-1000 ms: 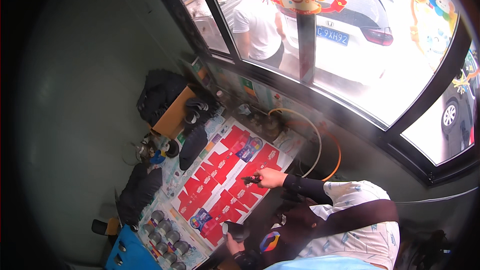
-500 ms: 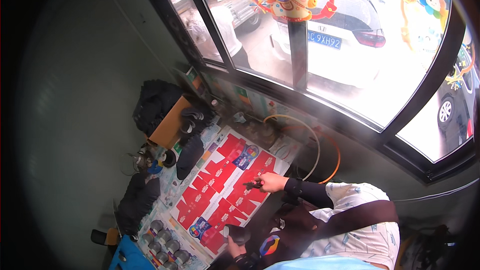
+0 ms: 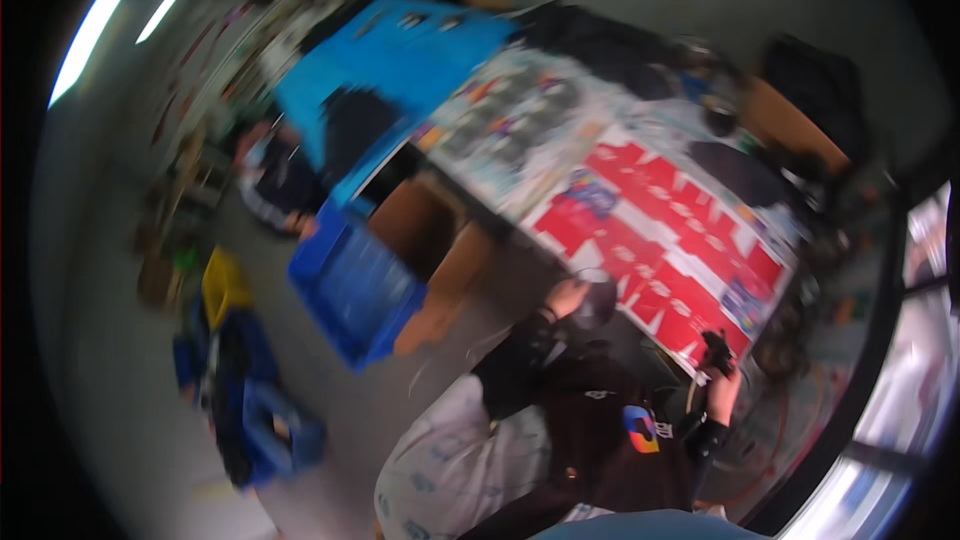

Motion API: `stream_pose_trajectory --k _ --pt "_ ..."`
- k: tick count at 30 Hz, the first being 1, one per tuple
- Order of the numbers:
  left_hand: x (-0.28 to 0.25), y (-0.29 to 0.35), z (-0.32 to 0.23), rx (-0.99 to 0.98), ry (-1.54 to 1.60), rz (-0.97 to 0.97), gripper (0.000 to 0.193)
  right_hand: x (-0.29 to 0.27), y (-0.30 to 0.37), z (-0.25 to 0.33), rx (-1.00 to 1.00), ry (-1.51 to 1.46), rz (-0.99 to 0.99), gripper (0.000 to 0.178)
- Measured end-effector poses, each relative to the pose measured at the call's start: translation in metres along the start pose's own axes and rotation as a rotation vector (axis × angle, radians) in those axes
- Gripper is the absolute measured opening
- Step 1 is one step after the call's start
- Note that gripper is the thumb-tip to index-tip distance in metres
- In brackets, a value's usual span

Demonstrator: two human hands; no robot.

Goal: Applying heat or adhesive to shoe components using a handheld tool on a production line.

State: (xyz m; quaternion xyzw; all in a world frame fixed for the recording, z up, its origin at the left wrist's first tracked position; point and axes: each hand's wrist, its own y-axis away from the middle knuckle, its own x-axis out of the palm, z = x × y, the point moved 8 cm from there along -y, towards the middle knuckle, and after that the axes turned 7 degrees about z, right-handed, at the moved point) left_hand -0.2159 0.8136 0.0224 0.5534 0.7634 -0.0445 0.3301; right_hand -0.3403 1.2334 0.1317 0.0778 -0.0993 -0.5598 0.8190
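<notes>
Motion blurs the view. My left hand (image 3: 567, 297) is closed on a dark grey cup-shaped piece (image 3: 597, 300), held at the near edge of the worktable. At the table's right corner my right hand (image 3: 722, 392) grips a small dark hand tool (image 3: 716, 352); its exact kind is too smeared to make out. Between and beyond both hands lies a red and white printed sheet (image 3: 640, 175) with toothed cut-out shapes. Several grey rounded pieces (image 3: 520, 130) stand in a group to its left.
A blue-covered table (image 3: 390, 55) adjoins on the left, with a person (image 3: 280, 180) beside it. Below stand a brown cardboard box (image 3: 465, 255) and a blue crate (image 3: 350, 275). Dark pieces and another carton (image 3: 790, 125) sit at the far right. A window (image 3: 915, 420) borders the right.
My view has swung round to the left, bringing the blue table, crate and person into sight. Both hands keep hold of the cup-shaped piece and the tool.
</notes>
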Motion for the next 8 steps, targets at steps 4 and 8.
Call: stream_pose_trajectory --k 4,8 --pt "-0.009 0.033 0.032 -0.263 -0.011 -0.117 0.067 0.001 -0.021 -0.032 0.154 -0.018 0.141 0.04" --pt "0.013 0.055 0.064 -0.486 0.426 -0.032 0.062 0.008 -0.038 -0.032 0.241 0.136 0.246 0.038"
